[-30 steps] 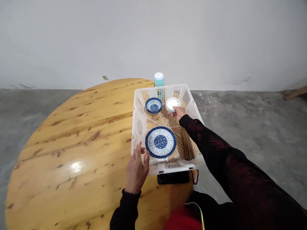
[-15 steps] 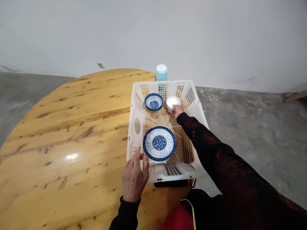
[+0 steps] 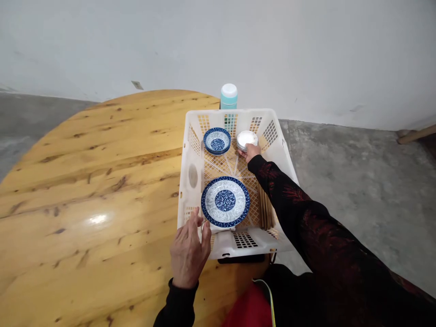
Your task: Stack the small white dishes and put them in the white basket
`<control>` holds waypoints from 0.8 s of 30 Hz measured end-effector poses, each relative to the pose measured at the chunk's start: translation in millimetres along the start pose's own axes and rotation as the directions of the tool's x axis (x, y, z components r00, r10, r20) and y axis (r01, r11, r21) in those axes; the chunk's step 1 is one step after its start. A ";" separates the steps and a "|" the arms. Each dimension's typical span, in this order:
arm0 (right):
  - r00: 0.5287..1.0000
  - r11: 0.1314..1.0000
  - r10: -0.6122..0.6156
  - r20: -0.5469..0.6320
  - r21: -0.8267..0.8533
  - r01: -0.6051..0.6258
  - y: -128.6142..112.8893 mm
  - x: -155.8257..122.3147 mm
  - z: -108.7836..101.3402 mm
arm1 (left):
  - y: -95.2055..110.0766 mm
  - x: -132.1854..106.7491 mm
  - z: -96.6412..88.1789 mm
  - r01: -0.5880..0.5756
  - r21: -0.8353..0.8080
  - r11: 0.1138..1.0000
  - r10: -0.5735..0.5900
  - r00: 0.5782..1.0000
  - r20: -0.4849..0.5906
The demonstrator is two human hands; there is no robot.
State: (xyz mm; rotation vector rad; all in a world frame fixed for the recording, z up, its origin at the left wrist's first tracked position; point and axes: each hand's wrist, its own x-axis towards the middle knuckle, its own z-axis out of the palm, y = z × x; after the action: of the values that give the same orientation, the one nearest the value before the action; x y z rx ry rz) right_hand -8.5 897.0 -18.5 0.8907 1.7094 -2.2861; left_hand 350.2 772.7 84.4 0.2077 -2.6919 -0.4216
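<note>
Round table point(image 3: 85, 190) | right hand point(image 3: 251, 151) stays on white dishes point(image 3: 246, 139) | unchanged

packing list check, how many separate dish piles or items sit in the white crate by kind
large blue patterned plate: 1
stack of small blue patterned dishes: 1
stack of small white dishes, touched by the right hand: 1
bundle of wooden chopsticks: 1
total in the white crate: 4
The number of dishes in each stack cannot be counted.
</note>
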 end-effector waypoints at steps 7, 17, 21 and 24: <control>0.999 1.000 -0.013 -0.039 0.022 0.014 -3.4 -6.5 1.4 | -1.0 -0.6 0.3 0.008 -0.002 1.000 -0.007 1.000 0.019; 0.998 0.984 0.025 0.061 -0.175 -0.014 -12.4 -13.5 -7.4 | 0.3 1.8 -0.6 -0.009 -0.013 1.000 0.008 1.000 -0.023; 0.996 0.962 -0.047 0.070 -0.264 0.064 -16.9 -22.9 -16.0 | -0.6 1.2 0.8 -0.016 -0.015 1.000 0.015 0.999 -0.049; 0.989 0.902 -0.108 0.104 -0.407 0.142 -23.9 -29.6 -25.7 | -1.0 -0.1 3.7 0.018 -0.037 0.999 -0.021 0.998 -0.061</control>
State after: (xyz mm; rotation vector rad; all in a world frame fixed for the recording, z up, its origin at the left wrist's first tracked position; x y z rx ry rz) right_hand 14.1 922.0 12.7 0.6075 2.1532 -1.8777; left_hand 348.8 772.8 80.8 0.2329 -2.6221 -0.4620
